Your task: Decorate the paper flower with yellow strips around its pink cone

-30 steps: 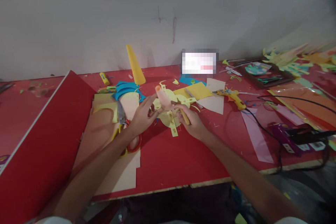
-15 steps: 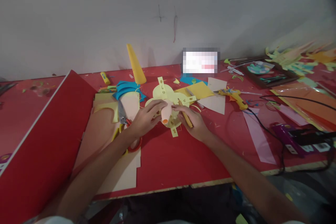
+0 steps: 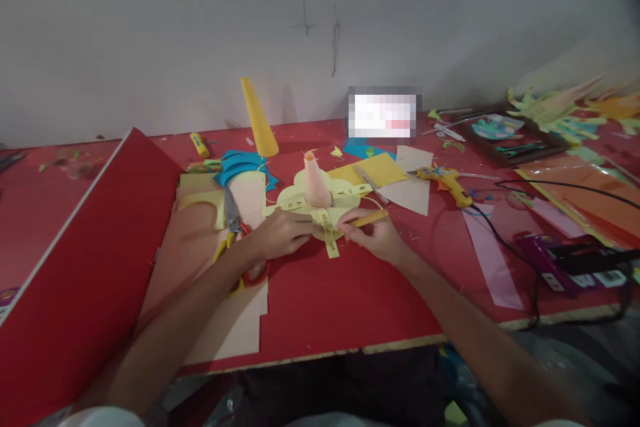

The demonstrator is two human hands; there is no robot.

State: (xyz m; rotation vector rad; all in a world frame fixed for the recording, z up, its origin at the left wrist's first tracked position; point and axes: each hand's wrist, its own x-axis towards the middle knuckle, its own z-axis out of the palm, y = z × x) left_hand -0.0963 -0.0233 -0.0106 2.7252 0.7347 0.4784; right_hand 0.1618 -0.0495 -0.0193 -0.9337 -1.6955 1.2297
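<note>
A pale pink paper cone with an orange tip stands upright on the middle of a pale yellow flower-shaped paper. Lettered strips with small stars reach outward from the cone's foot. My left hand lies with fingers stretched over the flower's near left side, beside the strip that points toward me. On the other side of that strip, my right hand holds a yellow pencil between thumb and fingers, its fingertips close to the flower's edge. The fingertips' exact contact is too small to make out.
Scissors lie on paper sheets at left, beside a tilted red board. A yellow cone stands behind. Rightward are a yellow glue gun with a black cable, a purple box and a dark tray.
The pink cone was tipped toward me between both hands and now stands upright. Both hands have let go of it and moved nearer me, to the near strip. The pencil stays in my right hand.
</note>
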